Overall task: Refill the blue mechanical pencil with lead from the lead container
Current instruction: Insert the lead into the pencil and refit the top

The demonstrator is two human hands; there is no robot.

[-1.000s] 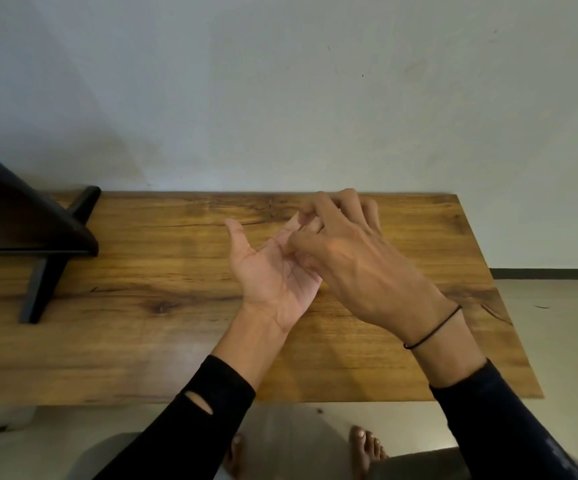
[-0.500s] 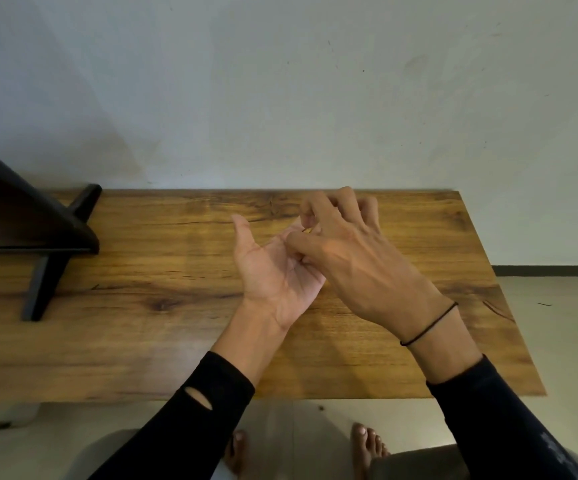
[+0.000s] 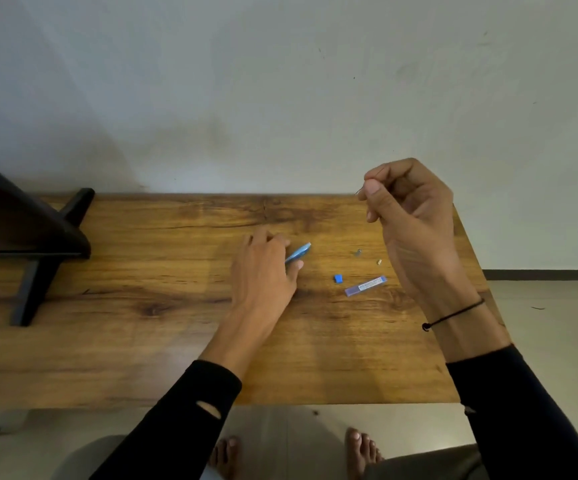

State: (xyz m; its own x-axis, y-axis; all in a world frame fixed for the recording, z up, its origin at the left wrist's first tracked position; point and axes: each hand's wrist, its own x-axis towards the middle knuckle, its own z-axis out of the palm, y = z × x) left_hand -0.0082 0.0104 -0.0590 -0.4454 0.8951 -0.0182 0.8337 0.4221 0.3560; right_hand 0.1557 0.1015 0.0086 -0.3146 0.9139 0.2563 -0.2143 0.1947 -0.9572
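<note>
My left hand [image 3: 263,271] lies palm down on the wooden table [image 3: 142,341], its fingers closed around the blue mechanical pencil [image 3: 299,252], whose end pokes out to the right. My right hand [image 3: 408,216] is raised above the table's right side and pinches a thin dark lead [image 3: 360,190] between thumb and forefinger. The translucent lead container [image 3: 366,285] lies flat on the table between my hands. A small blue cap [image 3: 338,278] sits just left of the container.
Two tiny parts lie on the table: a grey one [image 3: 357,252] and a brass-coloured one [image 3: 379,261]. A black stand [image 3: 27,237] occupies the table's left end. The wall runs right behind the table. The table's right edge is under my right wrist.
Earlier my hands were together over the table's middle, right fingers picking at the left palm. Now they are apart: left on the pencil, right lifted with a lead.
</note>
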